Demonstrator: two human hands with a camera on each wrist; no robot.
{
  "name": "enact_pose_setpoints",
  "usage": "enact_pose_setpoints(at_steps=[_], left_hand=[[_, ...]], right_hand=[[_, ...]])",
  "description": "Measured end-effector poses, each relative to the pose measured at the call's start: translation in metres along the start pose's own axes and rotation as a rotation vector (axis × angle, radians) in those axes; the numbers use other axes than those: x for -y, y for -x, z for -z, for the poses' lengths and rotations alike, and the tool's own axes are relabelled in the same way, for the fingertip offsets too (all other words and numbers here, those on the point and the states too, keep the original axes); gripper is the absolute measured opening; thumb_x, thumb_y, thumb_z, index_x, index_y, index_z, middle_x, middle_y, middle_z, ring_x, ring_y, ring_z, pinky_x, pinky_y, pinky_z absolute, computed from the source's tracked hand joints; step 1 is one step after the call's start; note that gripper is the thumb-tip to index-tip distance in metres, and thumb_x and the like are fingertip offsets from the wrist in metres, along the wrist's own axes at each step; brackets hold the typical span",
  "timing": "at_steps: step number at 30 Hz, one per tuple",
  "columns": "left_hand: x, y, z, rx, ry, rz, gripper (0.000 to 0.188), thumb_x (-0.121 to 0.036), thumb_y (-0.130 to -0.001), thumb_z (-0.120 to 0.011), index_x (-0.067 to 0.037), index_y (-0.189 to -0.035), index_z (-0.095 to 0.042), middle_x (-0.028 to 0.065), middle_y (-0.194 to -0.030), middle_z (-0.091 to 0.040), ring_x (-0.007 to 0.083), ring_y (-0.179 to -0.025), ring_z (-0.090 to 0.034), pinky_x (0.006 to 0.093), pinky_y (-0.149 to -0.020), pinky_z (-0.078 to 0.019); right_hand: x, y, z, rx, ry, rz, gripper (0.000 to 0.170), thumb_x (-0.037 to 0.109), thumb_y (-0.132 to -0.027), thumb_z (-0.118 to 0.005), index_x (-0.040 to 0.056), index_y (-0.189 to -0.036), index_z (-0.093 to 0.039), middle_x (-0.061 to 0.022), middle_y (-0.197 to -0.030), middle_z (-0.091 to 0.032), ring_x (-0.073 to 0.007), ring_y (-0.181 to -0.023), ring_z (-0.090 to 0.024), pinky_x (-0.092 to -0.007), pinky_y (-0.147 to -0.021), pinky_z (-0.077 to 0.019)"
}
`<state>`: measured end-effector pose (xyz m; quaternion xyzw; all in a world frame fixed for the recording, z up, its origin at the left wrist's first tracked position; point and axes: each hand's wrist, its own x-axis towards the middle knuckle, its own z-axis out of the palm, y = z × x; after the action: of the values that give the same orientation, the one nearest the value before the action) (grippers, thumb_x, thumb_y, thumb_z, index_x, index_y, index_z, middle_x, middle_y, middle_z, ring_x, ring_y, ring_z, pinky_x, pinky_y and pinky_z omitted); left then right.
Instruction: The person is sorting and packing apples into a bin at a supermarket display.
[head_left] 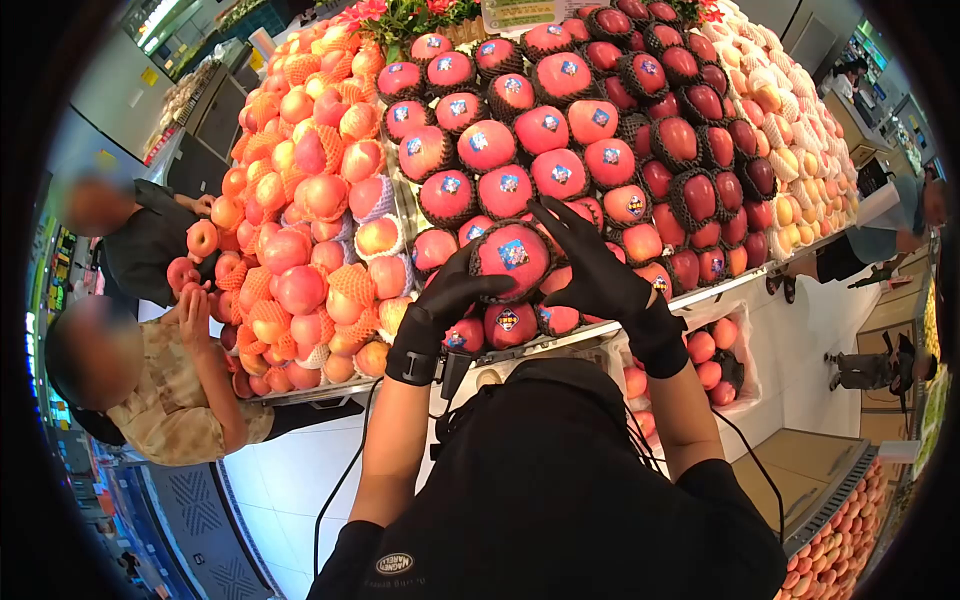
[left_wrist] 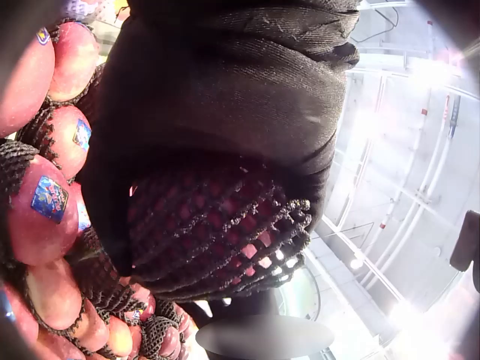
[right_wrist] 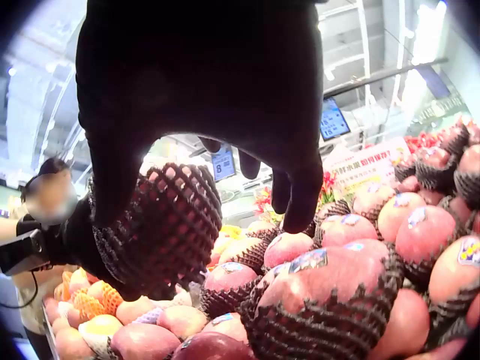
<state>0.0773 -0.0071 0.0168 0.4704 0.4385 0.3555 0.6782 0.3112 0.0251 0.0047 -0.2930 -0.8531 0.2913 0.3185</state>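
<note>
A red apple (head_left: 511, 262) with a blue sticker, wrapped in black foam net, is gripped by my black-gloved left hand (head_left: 443, 302) above the front of the display. The left wrist view shows that glove (left_wrist: 225, 90) curled over the netted fruit (left_wrist: 217, 232). My gloved right hand (head_left: 603, 282) is on the apple's right side, fingers spread and bent. In the right wrist view, the right thumb overlaps the netted apple (right_wrist: 161, 225) while the other fingers of that hand (right_wrist: 202, 82) hang apart from it; whether the thumb touches cannot be told.
Rows of netted red apples (head_left: 505, 190) lie beyond the hands, with darker apples (head_left: 675, 140) to their right. Orange-netted fruit (head_left: 320, 195) is heaped at left, beside two people. A lined crate (head_left: 745, 380) of apples stands below the display's right front edge.
</note>
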Motion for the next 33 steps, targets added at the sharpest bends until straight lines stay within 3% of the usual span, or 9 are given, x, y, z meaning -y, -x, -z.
enact_pose_setpoints(at_steps=[6, 12, 15, 16, 19, 21, 24, 30, 33], left_hand=[[0.012, -0.014, 0.011, 0.137, -0.170, -0.036, 0.085, -0.019, -0.070, -0.083, 0.000, -0.140, -0.038, 0.0122, -0.132, -0.051, 0.0191, -0.123, -0.048, 0.0336, -0.100, -0.0440], [0.002, -0.011, 0.018, 0.060, -0.463, -0.222, 0.069, -0.008, -0.078, -0.072, -0.003, -0.139, -0.040, 0.0109, -0.132, -0.051, 0.0175, -0.119, -0.052, 0.0335, -0.098, -0.0454], [0.005, -0.004, 0.029, 0.035, 0.046, -0.152, 0.056, -0.015, -0.086, -0.059, -0.004, -0.137, -0.041, 0.0103, -0.130, -0.053, 0.0195, -0.115, -0.054, 0.0350, -0.094, -0.0485], [0.003, -0.001, 0.029, 0.035, 0.090, -0.169, 0.058, -0.034, -0.091, -0.052, -0.006, -0.139, -0.038, 0.0109, -0.130, -0.053, 0.0211, -0.112, -0.056, 0.0359, -0.092, -0.0483], [0.013, -0.006, 0.026, 0.044, 0.177, -0.301, 0.055, -0.040, -0.097, -0.046, -0.005, -0.138, -0.039, 0.0122, -0.129, -0.054, 0.0245, -0.112, -0.057, 0.0380, -0.092, -0.0486], [0.017, -0.015, 0.022, 0.008, 0.194, -0.315, 0.038, -0.012, -0.096, -0.049, -0.002, -0.133, -0.046, 0.0123, -0.127, -0.055, 0.0218, -0.116, -0.055, 0.0362, -0.094, -0.0493], [0.029, -0.018, 0.022, 0.021, 0.245, -0.352, 0.053, -0.044, -0.101, -0.041, -0.004, -0.135, -0.042, 0.0139, -0.127, -0.054, 0.0253, -0.110, -0.057, 0.0396, -0.094, -0.0476], [0.027, -0.021, 0.012, -0.060, 0.210, -0.319, 0.049, -0.041, -0.102, -0.041, -0.003, -0.131, -0.049, 0.0110, -0.116, -0.058, 0.0223, -0.104, -0.059, 0.0392, -0.092, -0.0487], [0.025, -0.018, 0.007, -0.063, 0.196, -0.315, 0.048, -0.041, -0.102, -0.042, -0.003, -0.131, -0.048, 0.0110, -0.117, -0.058, 0.0234, -0.104, -0.059, 0.0401, -0.091, -0.0492]], right_hand=[[0.031, -0.016, -0.002, 0.134, 0.392, 0.074, 0.116, 0.012, -0.056, -0.085, 0.0139, -0.151, -0.020, -0.0187, -0.149, -0.030, -0.0347, -0.130, -0.040, -0.0478, -0.099, -0.0403], [0.022, -0.015, -0.013, -0.002, 0.097, 0.064, 0.095, 0.010, -0.063, -0.084, 0.0052, -0.142, -0.033, -0.0173, -0.138, -0.043, -0.0318, -0.126, -0.045, -0.0428, -0.102, -0.0400], [0.031, -0.013, -0.009, -0.191, -0.063, -0.072, 0.091, 0.017, -0.062, -0.087, 0.0037, -0.137, -0.038, -0.0152, -0.131, -0.047, -0.0275, -0.123, -0.048, -0.0412, -0.101, -0.0417], [0.030, -0.011, -0.009, -0.268, -0.106, -0.108, 0.091, 0.019, -0.061, -0.089, 0.0038, -0.135, -0.039, -0.0144, -0.128, -0.049, -0.0259, -0.121, -0.050, -0.0405, -0.100, -0.0435], [0.017, -0.011, -0.008, -0.276, -0.366, -0.274, 0.092, 0.018, -0.058, -0.089, 0.0042, -0.135, -0.041, -0.0125, -0.127, -0.052, -0.0232, -0.121, -0.050, -0.0392, -0.101, -0.0431], [-0.007, -0.003, -0.013, -0.278, -0.690, -0.330, 0.079, 0.014, -0.069, -0.082, 0.0043, -0.136, -0.041, -0.0094, -0.129, -0.052, -0.0207, -0.119, -0.051, -0.0380, -0.102, -0.0433], [-0.038, 0.015, -0.036, -0.369, -1.398, -0.485, 0.066, 0.005, -0.078, -0.074, 0.0036, -0.135, -0.040, -0.0082, -0.127, -0.053, -0.0198, -0.115, -0.054, -0.0359, -0.098, -0.0484], [-0.037, 0.011, -0.036, -0.241, -0.949, -0.142, 0.054, 0.025, -0.097, -0.052, 0.0137, -0.146, -0.030, -0.0124, -0.146, -0.035, -0.0297, -0.131, -0.041, -0.0471, -0.106, -0.0415], [-0.039, 0.011, -0.038, -0.265, -1.113, -0.048, 0.056, 0.020, -0.095, -0.056, 0.0121, -0.145, -0.031, -0.0124, -0.145, -0.037, -0.0280, -0.131, -0.042, -0.0444, -0.106, -0.0420]])
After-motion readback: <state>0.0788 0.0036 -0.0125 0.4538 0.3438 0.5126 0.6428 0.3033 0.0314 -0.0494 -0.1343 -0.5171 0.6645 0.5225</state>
